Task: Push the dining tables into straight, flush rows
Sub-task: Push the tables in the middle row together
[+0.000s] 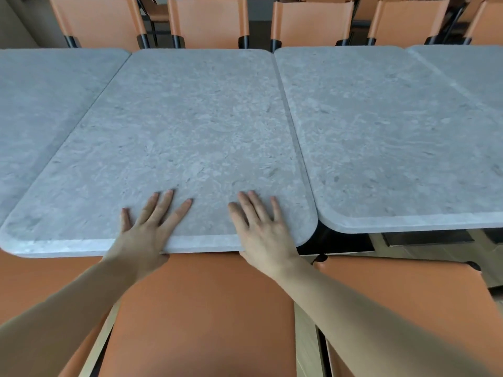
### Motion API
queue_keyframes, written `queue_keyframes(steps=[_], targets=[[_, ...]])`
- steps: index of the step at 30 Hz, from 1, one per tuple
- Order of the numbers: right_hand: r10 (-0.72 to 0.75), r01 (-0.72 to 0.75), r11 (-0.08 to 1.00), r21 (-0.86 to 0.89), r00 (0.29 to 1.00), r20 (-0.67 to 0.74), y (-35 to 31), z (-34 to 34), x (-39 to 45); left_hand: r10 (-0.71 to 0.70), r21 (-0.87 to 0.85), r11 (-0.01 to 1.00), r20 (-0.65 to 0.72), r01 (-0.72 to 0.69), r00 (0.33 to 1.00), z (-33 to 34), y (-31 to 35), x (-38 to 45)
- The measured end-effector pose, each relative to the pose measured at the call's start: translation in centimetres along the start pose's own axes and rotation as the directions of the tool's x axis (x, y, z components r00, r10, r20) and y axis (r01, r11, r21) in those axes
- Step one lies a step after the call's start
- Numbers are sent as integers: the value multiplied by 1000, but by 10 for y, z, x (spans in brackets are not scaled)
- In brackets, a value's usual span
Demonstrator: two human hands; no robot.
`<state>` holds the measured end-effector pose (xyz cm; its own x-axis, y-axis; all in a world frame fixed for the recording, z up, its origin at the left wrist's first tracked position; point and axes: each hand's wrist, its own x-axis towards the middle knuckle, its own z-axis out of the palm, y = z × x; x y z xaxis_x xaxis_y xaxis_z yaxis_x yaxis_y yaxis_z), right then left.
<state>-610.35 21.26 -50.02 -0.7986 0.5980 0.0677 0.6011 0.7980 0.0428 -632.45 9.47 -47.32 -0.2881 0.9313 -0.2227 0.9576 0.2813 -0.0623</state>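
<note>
Orange chair [201, 317] nearest, left hand [147, 232] and right hand [265, 229] flat (fingers spread) on middle grey table [190, 126]

Leftmost grey stone-look table [40, 104] cut by the left edge; rightmost grey table [468, 69] cut by the right edge; orange leather chair backs [206, 20] cropped at top; left hand [141, 235] thumb hidden under the table rim

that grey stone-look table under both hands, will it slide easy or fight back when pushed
The middle table looks thick and stone-like, so it is probably heavy and stiff. Both the left hand and the right hand lie flat on its near edge; palms may slip on the smooth top. Its dark base seems low and broad, so tipping looks unlikely.
</note>
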Motion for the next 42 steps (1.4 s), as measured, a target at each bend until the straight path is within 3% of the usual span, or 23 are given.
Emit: queue_keyframes(steps=[5, 11, 16, 21, 27, 33, 37, 42], targets=[[-91, 89, 996, -30, 992, -83, 12, 5, -2, -20, 61, 998, -126, 28, 992, 28, -2, 5], [-81, 83, 996, 18, 991, -108, 14, 6, -2, -5, 95, 995, -127, 17, 992, 30, -4, 8], [-69, 76, 996, 49, 987, -144, 12, 5, -2, 126, 39, 992, -80, -123, 989, 13, -11, 6], [-15, 24, 998, 57, 988, -155, 8, 7, -1, 262, 43, 965, -100, -259, 960, 7, -65, 3], [50, -47, 998, 36, 993, -111, 2, 9, 1, 121, 21, 993, -98, -120, 988, 12, -124, -4], [67, -64, 997, 38, 994, -80, -3, 6, 1, 120, -26, 992, -170, -126, 978, 23, -130, 0], [67, -68, 994, 84, 998, 13, -4, -5, -1, 118, -4, 993, -188, -121, 975, 25, -130, 0], [193, -184, 968, 174, 980, -42, -27, -14, 10, 105, -5, 994, -169, -108, 980, 22, -131, 1]])
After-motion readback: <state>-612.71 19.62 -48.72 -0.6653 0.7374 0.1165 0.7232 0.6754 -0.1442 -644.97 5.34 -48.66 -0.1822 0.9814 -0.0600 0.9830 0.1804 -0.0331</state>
